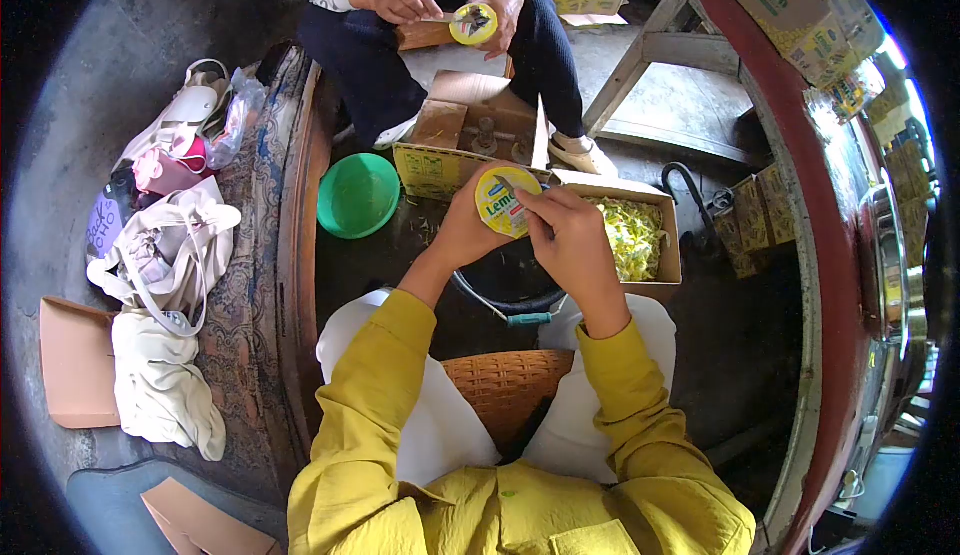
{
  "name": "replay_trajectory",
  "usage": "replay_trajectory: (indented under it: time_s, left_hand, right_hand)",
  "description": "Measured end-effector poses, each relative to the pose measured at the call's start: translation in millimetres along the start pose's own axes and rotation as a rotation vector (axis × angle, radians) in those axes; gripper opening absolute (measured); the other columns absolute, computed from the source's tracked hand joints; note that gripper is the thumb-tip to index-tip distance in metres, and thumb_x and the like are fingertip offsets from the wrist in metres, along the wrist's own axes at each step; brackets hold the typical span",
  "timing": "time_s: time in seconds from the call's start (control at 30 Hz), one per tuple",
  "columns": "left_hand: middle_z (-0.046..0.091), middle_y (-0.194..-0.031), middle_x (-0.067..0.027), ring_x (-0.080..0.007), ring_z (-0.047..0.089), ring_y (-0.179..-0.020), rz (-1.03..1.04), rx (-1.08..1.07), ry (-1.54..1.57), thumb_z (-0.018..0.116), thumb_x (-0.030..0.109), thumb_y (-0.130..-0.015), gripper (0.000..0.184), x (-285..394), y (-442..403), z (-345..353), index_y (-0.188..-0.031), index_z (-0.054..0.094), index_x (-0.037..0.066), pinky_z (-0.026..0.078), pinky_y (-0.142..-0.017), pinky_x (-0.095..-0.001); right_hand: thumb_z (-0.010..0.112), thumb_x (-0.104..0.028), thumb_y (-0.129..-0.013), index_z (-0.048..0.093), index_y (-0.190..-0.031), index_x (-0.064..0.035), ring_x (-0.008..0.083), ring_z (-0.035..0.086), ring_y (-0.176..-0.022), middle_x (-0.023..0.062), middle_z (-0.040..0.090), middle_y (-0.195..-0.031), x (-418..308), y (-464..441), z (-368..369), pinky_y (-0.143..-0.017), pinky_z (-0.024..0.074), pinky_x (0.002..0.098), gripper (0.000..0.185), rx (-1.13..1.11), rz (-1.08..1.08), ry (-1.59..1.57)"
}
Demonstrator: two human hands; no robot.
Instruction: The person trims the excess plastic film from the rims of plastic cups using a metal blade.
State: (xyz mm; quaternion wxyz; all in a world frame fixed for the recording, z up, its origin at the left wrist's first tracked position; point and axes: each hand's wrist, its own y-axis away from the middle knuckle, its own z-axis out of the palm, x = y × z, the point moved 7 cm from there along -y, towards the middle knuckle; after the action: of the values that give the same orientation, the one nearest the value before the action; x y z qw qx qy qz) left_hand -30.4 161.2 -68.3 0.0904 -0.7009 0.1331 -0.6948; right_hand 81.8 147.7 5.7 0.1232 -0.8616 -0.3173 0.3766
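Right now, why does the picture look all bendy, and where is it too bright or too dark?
In the head view, the red beam curves and the corners are black, probably because of a very wide lens; also in the head view, glare whitens patches near the right edge, the floor is murky, and the round yellow label's big letters look fairly sharp.

Bright daylight glares at the right edge; the floor beneath lies in dim shadow. Fisheye distortion bends the borders into black corners.
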Motion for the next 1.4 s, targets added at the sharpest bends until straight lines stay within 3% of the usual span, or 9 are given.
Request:
replay_trajectory:
  time_s: [0.07,0.27,0.6,0.7,0.8,1.1,1.4]
  left_hand:
    - [0.053,-0.105,-0.0068,-0.0152,0.053,-0.096,0.01,-0.011,-0.024,0.076,0.004,-0.057,0.066,-0.8,0.8,0.7,-0.114,0.043,0.006,0.044,-0.083,-0.0288]
    - [0.053,-0.103,-0.0067,-0.0152,0.053,-0.095,0.027,0.021,-0.115,0.077,0.006,-0.057,0.064,5.3,0.8,-1.4,-0.112,0.044,0.006,0.044,-0.082,-0.0282]
    - [0.051,-0.105,-0.0074,-0.0177,0.051,-0.098,-0.019,0.148,-0.155,0.078,0.006,-0.054,0.069,-18.1,-0.3,-18.5,-0.113,0.041,0.006,0.042,-0.086,-0.029]
    - [0.048,-0.108,-0.0092,-0.0181,0.048,-0.102,0.0,0.113,-0.09,0.074,0.001,-0.058,0.072,-32.3,2.1,-19.5,-0.117,0.034,0.006,0.04,-0.088,-0.0298]
    - [0.046,-0.111,-0.0112,-0.0183,0.047,-0.104,-0.064,0.15,0.187,0.069,-0.004,-0.061,0.073,-47.4,6.6,-13.9,-0.12,0.029,0.006,0.038,-0.09,-0.0307]
    - [0.05,-0.103,-0.0103,-0.0173,0.051,-0.096,-0.063,0.29,-0.176,0.077,0.002,-0.055,0.069,-34.3,12.1,-7.8,-0.108,0.032,0.004,0.042,-0.083,-0.029]
    - [0.051,-0.102,-0.011,-0.0181,0.053,-0.096,0.006,0.233,-0.226,0.078,0.004,-0.056,0.071,-21.5,20.1,6.7,-0.105,0.027,0.007,0.045,-0.082,-0.0294]
  right_hand:
    - [0.059,0.005,-0.069,0.063,-0.092,-0.0025,0.0259,0.054,-0.055,0.0132,0.056,-0.069,0.6,0.6,2.1,-0.052,0.0442,0.0316,0.025,0.03,-0.048,0.009]
    - [0.055,0.002,-0.067,0.063,-0.09,-0.0023,0.03,0.057,-0.065,0.0144,0.055,-0.072,2.7,1.9,5.3,-0.061,0.0474,0.0373,0.024,-0.063,-0.04,0.046]
    - [0.056,0.003,-0.066,0.063,-0.087,-0.0012,0.0315,0.056,-0.065,0.0159,0.055,-0.07,15.4,4.4,-8.6,-0.061,0.0458,0.0384,0.023,-0.171,0.014,0.006]
    - [0.057,0.003,-0.065,0.063,-0.087,-0.0005,0.0319,0.056,-0.066,0.0167,0.056,-0.071,20.9,4.7,-16.9,-0.062,0.0458,0.0377,0.023,-0.175,0.031,-0.035]
    - [0.056,0.003,-0.066,0.062,-0.089,-0.0002,0.0317,0.056,-0.066,0.0168,0.057,-0.072,24.4,2.1,-29.2,-0.062,0.046,0.0369,0.024,-0.122,0.044,-0.024]
    - [0.056,0.005,-0.065,0.061,-0.092,0.0005,0.031,0.057,-0.065,0.0166,0.058,-0.073,30.2,-0.3,-41.3,-0.061,0.0457,0.0365,0.027,-0.033,0.082,-0.054]
    - [0.055,0.004,-0.066,0.061,-0.089,0.0003,0.0326,0.056,-0.064,0.0171,0.055,-0.07,16.7,2.9,-20.0,-0.059,0.0454,0.039,0.024,-0.021,0.064,-0.114]
